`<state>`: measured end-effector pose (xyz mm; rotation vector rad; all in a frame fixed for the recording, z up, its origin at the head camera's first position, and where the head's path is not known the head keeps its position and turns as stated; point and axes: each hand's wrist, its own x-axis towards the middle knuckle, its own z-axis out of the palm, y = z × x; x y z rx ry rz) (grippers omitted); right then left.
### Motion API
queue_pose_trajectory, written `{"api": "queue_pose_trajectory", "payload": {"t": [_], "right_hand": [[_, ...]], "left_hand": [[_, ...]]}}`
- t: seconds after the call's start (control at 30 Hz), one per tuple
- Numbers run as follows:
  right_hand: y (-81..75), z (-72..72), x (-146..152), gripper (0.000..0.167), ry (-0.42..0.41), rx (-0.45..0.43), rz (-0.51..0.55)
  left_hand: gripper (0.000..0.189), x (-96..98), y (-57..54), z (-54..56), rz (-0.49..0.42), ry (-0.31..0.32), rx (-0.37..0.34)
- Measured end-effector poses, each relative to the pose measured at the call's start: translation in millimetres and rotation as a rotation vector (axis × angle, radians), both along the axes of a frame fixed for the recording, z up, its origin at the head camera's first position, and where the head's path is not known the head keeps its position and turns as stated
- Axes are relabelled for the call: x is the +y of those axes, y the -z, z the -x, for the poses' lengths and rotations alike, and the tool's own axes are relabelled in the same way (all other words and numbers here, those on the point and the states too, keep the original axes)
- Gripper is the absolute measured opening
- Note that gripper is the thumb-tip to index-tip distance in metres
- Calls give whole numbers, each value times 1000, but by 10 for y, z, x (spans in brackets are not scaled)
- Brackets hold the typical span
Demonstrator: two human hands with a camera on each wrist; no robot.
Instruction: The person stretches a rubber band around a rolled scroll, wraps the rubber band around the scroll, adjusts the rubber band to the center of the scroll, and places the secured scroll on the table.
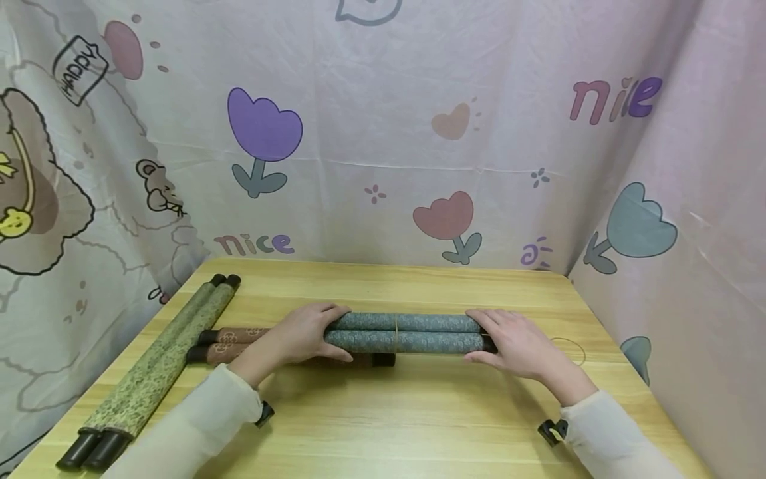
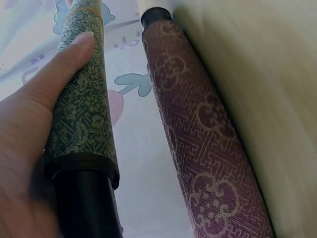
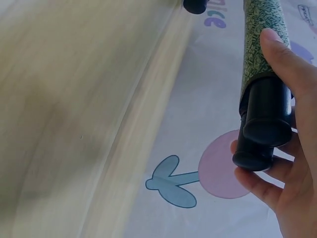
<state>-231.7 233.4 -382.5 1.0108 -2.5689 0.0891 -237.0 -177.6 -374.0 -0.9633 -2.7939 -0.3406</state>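
Two blue-green rolls (image 1: 439, 323) with black end knobs sit side by side, bound by one thin band (image 1: 396, 336), held up off the worktop (image 1: 419, 416). The left hand (image 1: 299, 330) is curled round one end, thumb along the patterned cloth; the right hand (image 1: 517, 342) grips the other end, closed about it near the knobs. Two brown rolls (image 1: 235, 351) lie beneath the left hand's side, and two yellow-green rolls (image 1: 160, 362) slant along the left edge. One loose loop (image 1: 584, 351) lies by the right hand. On the curtain (image 1: 359, 93) I can read "nice" (image 1: 254, 244) low down, and again, creased, upper right.
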Motion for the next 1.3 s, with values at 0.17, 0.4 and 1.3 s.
{"api": "queue_pose_trajectory", "payload": {"t": [0.17,0.4,1.3], "right_hand": [[-5,83,3,82,5,-32,11],[-41,237,11,81,27,-68,1],[-16,842,-31,71,83,-225,63]], "left_hand": [[93,-6,6,117,33,-8,-1],[89,4,-17,254,51,3,29],[88,117,-113,1032,76,-25,-168]]}}
